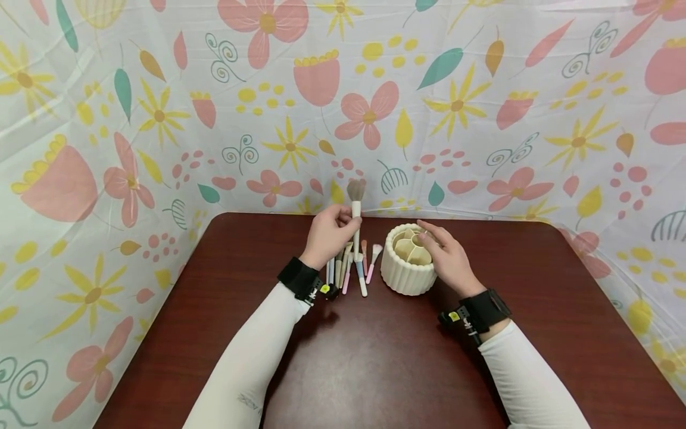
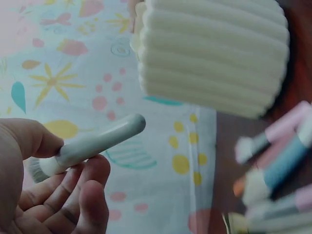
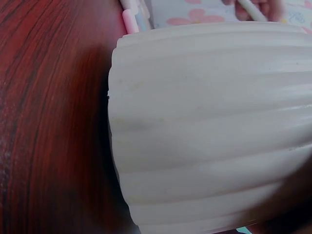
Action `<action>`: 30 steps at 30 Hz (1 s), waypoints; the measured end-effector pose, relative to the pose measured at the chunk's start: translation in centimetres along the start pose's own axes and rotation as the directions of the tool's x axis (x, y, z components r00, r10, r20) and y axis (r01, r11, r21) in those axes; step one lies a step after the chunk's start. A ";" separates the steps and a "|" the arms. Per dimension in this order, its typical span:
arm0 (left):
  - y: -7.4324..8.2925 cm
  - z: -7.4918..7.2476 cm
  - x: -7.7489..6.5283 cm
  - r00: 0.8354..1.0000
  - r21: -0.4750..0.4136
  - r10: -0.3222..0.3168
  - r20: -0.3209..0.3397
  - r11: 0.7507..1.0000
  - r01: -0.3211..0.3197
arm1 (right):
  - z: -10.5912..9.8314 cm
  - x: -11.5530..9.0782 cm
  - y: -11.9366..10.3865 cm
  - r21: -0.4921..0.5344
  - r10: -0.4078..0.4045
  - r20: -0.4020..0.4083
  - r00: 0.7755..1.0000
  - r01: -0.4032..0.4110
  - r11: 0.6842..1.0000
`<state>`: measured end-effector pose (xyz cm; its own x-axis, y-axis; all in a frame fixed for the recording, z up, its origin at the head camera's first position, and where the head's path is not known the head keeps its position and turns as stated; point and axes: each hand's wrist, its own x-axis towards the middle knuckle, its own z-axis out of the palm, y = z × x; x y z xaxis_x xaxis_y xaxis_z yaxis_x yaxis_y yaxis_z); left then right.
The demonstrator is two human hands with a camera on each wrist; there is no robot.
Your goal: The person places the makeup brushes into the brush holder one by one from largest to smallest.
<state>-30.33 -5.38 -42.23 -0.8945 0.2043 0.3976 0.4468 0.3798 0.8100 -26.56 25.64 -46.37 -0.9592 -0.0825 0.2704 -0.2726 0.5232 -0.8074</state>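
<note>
A makeup brush (image 1: 356,208) with a white handle and fluffy grey-brown bristles is pinched between the thumb and fingers of my left hand (image 1: 331,234). Its bristles point up in the head view; in the left wrist view the rounded handle end (image 2: 131,126) sticks out past the fingers. To the right stands a cream ribbed brush holder (image 1: 408,274) with inner dividers and no brushes visible in it. My right hand (image 1: 451,262) grips the holder's right rim, thumb over the edge. The holder's ribbed wall (image 3: 209,126) fills most of the right wrist view, hiding the fingers.
Several more makeup brushes (image 1: 373,262), with pink, white and blue handles, lie on the dark red-brown table (image 1: 375,369) left of the holder. A floral curtain (image 1: 370,119) hangs behind the table's far edge and along its sides.
</note>
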 end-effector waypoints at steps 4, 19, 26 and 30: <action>1.2 1.1 0.7 0.999 -0.045 0.030 -0.030 0.998 -0.032 | 0.2 0.1 0.1 0.002 -0.008 -0.007 1.000 0.008 1.000; 4.2 4.9 1.5 0.996 -0.193 0.070 -0.049 0.978 -0.078 | 0.0 0.1 0.2 0.011 0.006 0.013 1.000 -0.006 1.000; 3.9 5.4 0.7 0.996 -0.138 0.089 -0.018 0.986 -0.090 | 0.1 0.1 0.4 0.013 0.000 0.012 1.000 0.000 1.000; 3.8 5.6 0.3 0.994 -0.109 0.109 -0.015 0.988 -0.110 | -0.1 0.0 0.3 0.009 0.000 0.008 1.000 0.000 1.000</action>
<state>-28.81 1.18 -41.44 -0.8407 0.2313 0.4896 0.5380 0.2545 0.8036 -26.64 25.88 -46.60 -0.9597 -0.0896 0.2664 -0.2736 0.5151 -0.8123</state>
